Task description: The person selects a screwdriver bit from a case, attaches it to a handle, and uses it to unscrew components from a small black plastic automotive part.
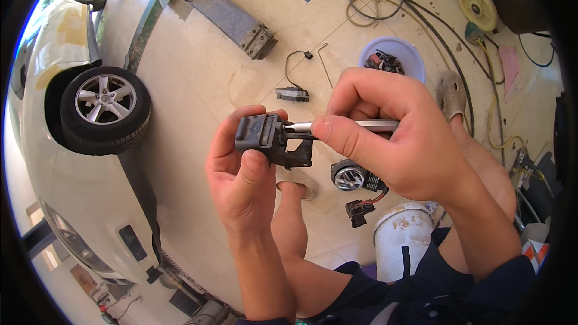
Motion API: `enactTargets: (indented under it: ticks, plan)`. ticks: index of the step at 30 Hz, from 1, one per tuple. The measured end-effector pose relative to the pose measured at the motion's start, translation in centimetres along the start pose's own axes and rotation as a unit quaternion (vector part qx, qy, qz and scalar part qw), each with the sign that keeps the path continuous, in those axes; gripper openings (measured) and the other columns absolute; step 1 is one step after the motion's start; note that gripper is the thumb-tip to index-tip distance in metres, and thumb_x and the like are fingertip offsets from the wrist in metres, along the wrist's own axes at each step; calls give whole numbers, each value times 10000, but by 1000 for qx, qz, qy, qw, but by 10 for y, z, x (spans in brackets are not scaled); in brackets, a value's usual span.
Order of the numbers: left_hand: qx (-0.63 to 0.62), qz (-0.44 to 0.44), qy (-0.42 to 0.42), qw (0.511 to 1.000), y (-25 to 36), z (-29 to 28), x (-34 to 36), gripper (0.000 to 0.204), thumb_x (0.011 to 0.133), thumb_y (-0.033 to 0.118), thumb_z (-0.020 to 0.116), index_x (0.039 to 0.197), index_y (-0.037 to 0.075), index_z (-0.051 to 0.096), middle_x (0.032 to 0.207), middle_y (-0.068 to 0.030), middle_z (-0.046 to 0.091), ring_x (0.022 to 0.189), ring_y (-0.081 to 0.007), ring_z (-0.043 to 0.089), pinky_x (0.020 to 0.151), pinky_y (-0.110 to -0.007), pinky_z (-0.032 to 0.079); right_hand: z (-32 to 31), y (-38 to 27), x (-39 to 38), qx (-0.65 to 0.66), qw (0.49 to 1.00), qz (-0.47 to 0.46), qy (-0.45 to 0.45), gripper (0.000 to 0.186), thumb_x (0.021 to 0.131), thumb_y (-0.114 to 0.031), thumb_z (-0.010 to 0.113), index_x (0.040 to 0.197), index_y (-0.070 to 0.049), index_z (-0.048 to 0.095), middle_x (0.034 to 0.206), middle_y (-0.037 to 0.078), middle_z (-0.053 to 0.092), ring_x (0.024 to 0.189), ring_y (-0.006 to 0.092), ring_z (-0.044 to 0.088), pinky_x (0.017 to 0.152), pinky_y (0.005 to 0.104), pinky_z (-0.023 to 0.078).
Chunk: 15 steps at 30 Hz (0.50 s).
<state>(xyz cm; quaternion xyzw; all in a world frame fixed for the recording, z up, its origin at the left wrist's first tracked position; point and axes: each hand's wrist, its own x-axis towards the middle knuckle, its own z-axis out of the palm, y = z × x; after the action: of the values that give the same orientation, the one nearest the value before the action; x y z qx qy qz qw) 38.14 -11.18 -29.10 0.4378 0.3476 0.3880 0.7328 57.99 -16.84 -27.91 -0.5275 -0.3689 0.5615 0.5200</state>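
My left hand (238, 171) grips a black plastic housing (268, 138), thumb in front and fingers behind it. The housing has a ribbed block at its left and an open, bracket-like end at its right. In my right hand (400, 138) is a slim silver hex-shafted rod tool (373, 125), pinched between thumb and curled fingers. Its narrow tip meets the right side of the block; whether it enters a hole cannot be made out. Below my right hand are a round black part with a chrome emblem (348, 177) and a black connector (359, 212) with red wires.
A small dark part with a cable (293, 94) and a bent thin rod (325, 63) lie on the tiled floor. Beyond my right hand stands a lilac tub (404, 48) of small parts. A white bucket (402, 235) is near my legs. A car wheel (106, 108) is at left; hoses (415, 9) cross the right.
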Motion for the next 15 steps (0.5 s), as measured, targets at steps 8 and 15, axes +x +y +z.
enactTargets:
  ticks: [8,15]
  plan:
    - [-55,-20,8,998,-6,0,2,582,897,239,691,1294,-114,455,1151,-214,604,1150,-315,584,943,-401,506,2,1,-4,-42,995,-74,43,159,818,-46,707,781,-30,553,656,-36,485,571,27,388,501,221,275]
    - [-98,-57,11,993,-8,2,0,613,905,282,672,1292,-133,439,1155,-270,597,1056,-294,627,873,-360,539,-1,2,-6,-98,984,-134,62,167,782,-14,713,774,-37,547,639,-14,460,532,53,385,479,235,276]
